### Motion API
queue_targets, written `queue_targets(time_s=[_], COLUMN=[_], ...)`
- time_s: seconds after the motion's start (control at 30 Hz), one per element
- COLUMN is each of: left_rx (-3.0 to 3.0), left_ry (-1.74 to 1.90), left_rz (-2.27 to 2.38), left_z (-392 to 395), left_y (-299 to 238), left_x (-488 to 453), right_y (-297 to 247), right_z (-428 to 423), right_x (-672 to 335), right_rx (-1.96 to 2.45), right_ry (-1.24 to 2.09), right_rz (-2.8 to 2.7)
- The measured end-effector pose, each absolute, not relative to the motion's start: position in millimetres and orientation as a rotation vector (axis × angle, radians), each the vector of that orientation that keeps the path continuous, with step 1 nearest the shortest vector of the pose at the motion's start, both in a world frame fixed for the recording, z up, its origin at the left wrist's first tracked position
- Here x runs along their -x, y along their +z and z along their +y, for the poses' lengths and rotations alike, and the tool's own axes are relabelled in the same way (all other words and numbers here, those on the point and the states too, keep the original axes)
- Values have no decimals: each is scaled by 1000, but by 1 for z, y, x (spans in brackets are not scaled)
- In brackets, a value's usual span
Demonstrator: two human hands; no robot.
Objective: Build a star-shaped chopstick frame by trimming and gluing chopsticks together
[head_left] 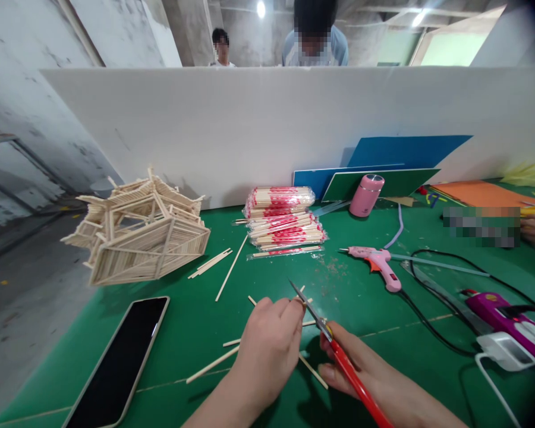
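In my right hand (356,362) are red-handled shears (354,374), their pointed metal blades angled up and left across the fingertips of my other hand. My left hand (270,336) is closed around thin wooden sticks (214,364) that cross under it, low over the green table. Stick ends poke out on both sides of the fist; where they meet is hidden by my fingers. Another stick (312,371) slants down between my hands. Whether the blades touch wood cannot be made out.
A lattice model (149,238) of sticks and a phone (120,362) lie left. Wrapped chopsticks (288,229) are behind my hands. At right are a pink glue gun (378,261), a pink bottle (366,196), cables and a purple power strip (506,321). Two people stand behind the white board (232,125).
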State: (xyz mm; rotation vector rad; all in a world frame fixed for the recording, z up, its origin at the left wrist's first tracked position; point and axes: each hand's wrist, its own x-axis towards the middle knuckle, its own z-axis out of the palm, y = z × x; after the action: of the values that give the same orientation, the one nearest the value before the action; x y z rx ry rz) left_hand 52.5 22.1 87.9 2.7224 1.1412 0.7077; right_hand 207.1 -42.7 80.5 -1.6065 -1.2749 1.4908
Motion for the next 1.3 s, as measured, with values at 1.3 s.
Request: queue_targets(time_s=[1.3], left_rx=[-2666], left_ry=[881], left_rz=[1163], left_z=[28], left_y=[69], left_x=[-51], right_y=[75], right_z=[-37], right_x=[-205], right_rx=[1551], right_ry=[1531], right_rz=[-1322])
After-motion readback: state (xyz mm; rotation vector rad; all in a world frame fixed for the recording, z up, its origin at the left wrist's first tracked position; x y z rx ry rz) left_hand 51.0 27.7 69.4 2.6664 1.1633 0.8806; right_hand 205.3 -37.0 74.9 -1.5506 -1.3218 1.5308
